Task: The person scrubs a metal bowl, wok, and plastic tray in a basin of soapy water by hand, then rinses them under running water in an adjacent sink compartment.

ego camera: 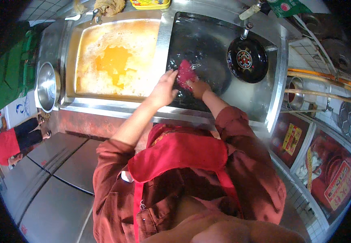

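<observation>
My right hand (199, 88) grips a wet pink-red cloth (185, 74) in the right basin (254, 100) of a steel double sink. Beside the cloth, my left hand (163, 89) reaches over the basin's near left corner with thumb and fingers apart. Its fingertips come close to the cloth; whether they touch it I cannot tell. Water glints around both hands, above a large dark rounded area whose nature is unclear. A black bowl or plate (247, 60) with a red and white pattern is at the right side, under a tap (247, 27).
Foamy yellowish water fills the left basin (72, 60). A steel bowl (47, 86) stands on the left ledge. Along the back are a yellow tub (150, 3), a tan rag (110, 6) and a white spoon (73, 17). Poles (321, 94) lie to the right. A person (8, 142) is at far left.
</observation>
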`<state>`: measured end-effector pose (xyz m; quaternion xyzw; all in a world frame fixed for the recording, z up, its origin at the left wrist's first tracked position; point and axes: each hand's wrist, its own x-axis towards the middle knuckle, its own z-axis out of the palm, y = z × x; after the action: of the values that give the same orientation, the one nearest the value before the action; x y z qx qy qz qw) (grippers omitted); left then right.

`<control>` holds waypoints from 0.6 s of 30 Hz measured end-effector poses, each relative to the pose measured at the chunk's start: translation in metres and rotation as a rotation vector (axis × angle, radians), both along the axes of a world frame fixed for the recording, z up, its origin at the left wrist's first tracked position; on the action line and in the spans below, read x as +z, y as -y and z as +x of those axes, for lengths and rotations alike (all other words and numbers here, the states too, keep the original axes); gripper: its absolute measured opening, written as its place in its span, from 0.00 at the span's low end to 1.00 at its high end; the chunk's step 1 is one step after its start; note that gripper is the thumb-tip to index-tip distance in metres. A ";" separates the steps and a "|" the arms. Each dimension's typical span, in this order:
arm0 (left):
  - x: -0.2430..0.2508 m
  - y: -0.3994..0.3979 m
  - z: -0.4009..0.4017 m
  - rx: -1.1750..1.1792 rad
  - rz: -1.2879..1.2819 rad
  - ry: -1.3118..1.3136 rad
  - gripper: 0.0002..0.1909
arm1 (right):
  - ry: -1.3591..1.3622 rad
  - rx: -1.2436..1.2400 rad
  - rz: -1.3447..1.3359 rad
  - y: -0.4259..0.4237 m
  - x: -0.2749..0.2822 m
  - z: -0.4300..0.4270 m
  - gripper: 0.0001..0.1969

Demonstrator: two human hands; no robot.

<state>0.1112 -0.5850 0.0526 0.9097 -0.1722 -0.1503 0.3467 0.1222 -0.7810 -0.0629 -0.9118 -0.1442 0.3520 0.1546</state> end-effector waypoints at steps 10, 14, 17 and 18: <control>-0.067 0.063 -0.014 0.632 0.386 -0.105 0.38 | -0.180 0.528 -0.018 0.098 0.023 -0.031 0.20; -0.072 0.047 -0.039 0.621 0.380 -0.333 0.39 | -0.184 0.510 0.045 0.142 -0.036 -0.038 0.24; -0.065 0.049 -0.037 0.452 0.555 -0.375 0.35 | -0.030 0.493 0.042 0.165 -0.083 -0.049 0.25; -0.060 0.050 -0.038 0.485 0.583 -0.404 0.31 | -0.035 0.501 0.054 0.157 -0.064 -0.043 0.25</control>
<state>0.0735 -0.6346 -0.0071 0.9360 0.1676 -0.2821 0.1271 0.0797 -0.9377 -0.1266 -0.8369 -0.3725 0.3909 0.0894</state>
